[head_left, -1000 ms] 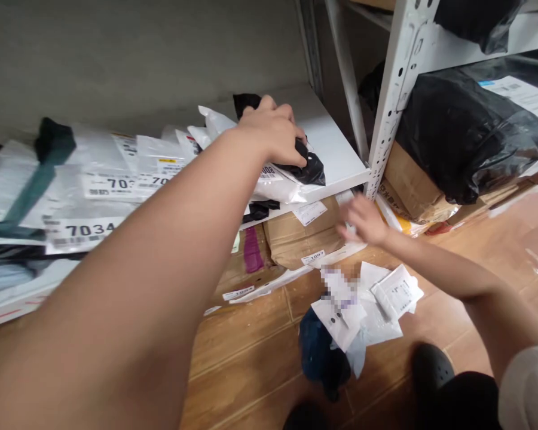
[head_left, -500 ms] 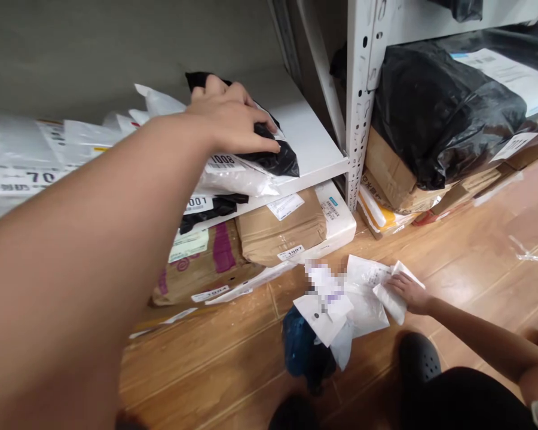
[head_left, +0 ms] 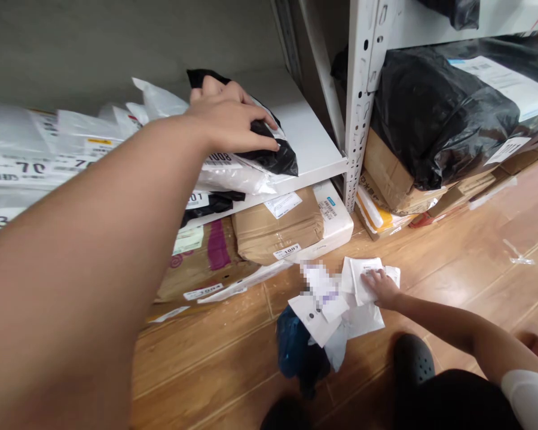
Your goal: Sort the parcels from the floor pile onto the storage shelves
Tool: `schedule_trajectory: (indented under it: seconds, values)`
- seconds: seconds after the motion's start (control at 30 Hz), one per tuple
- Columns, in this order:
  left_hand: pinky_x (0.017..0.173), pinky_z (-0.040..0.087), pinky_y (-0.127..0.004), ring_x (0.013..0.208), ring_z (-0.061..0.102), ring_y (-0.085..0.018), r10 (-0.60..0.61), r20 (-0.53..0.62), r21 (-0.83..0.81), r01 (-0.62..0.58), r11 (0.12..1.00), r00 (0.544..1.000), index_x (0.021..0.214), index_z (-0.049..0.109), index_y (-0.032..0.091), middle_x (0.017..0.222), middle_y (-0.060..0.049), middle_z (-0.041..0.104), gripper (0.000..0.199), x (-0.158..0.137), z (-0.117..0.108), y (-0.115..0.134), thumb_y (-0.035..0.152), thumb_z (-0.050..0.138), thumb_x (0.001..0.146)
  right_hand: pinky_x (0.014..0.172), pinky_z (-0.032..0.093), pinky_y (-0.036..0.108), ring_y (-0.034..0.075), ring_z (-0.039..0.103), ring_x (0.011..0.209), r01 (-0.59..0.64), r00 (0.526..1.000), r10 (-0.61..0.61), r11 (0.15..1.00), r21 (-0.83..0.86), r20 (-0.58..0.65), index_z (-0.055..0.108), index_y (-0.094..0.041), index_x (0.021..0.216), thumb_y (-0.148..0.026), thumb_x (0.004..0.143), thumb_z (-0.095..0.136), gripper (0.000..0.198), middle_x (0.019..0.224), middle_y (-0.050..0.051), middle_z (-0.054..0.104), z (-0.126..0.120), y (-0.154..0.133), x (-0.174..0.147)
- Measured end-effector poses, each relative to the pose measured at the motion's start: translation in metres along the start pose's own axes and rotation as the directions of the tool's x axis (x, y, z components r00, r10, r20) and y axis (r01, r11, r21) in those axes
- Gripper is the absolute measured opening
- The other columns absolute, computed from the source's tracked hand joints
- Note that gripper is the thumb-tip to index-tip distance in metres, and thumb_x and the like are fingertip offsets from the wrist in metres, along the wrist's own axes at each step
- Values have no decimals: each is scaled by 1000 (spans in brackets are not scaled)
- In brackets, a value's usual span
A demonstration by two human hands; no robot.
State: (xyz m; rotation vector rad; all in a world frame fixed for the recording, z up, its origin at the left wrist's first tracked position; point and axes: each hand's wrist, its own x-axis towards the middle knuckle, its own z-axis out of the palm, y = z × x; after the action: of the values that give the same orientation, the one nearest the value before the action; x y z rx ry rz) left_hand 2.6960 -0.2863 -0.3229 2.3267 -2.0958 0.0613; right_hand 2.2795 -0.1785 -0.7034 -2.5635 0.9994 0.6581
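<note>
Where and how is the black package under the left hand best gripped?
Probably by the near corner of the black package, from the front right: that corner juts past the left hand toward the front edge of the shelf, while the white bag labelled 1008 crowds its left.

Bags (head_left: 161, 103) on white shelf (head_left: 314, 146), mailers (head_left: 356, 283) on floor (head_left: 197, 382)

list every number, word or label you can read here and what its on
"1007": brown box
"1004", slightly blurred: purple-striped box
"1008": white bag by the left hand
"01", start hidden: black package below it
"70", then unclear: far-left bag
"7", then unclear: bag beside it
"03", cut off: lower-left bag
Too small or blurred: print on the black parcel, box under it, white box and floor packets
</note>
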Motion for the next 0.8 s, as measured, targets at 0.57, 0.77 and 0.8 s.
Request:
schedule_trajectory:
  seconds: [0.57,0.77,0.8]
  values:
    - [121,26,-55,139,31,-40,-19,-19,-37,18,999,1000,135,71,28,141,-12,48,55,-7,0,3,54,66,86,122,29,71,54,26,154,-133,947,180,974,186,-267,45,-5,152,-42,60,88,109,168,35,24,45,41,16]
    - [120,27,-56,140,31,-41,-2,-2,-19,1,1000,1000,135,71,26,142,-13,48,56,-5,-1,-1,53,66,86,130,14,65,41,28,158,333,943,-333,943,-16,-23,37,-20,163,-5,59,73,111,169,19,36,2,80,18]
    - [120,28,-56,140,32,-41,-4,-1,-31,4,1000,1000,133,71,24,141,-13,50,54,-3,-1,-3,53,62,88,129,13,67,41,26,159,368,930,-369,927,-75,10,38,-22,163,-3,58,74,113,170,19,34,-2,85,19]
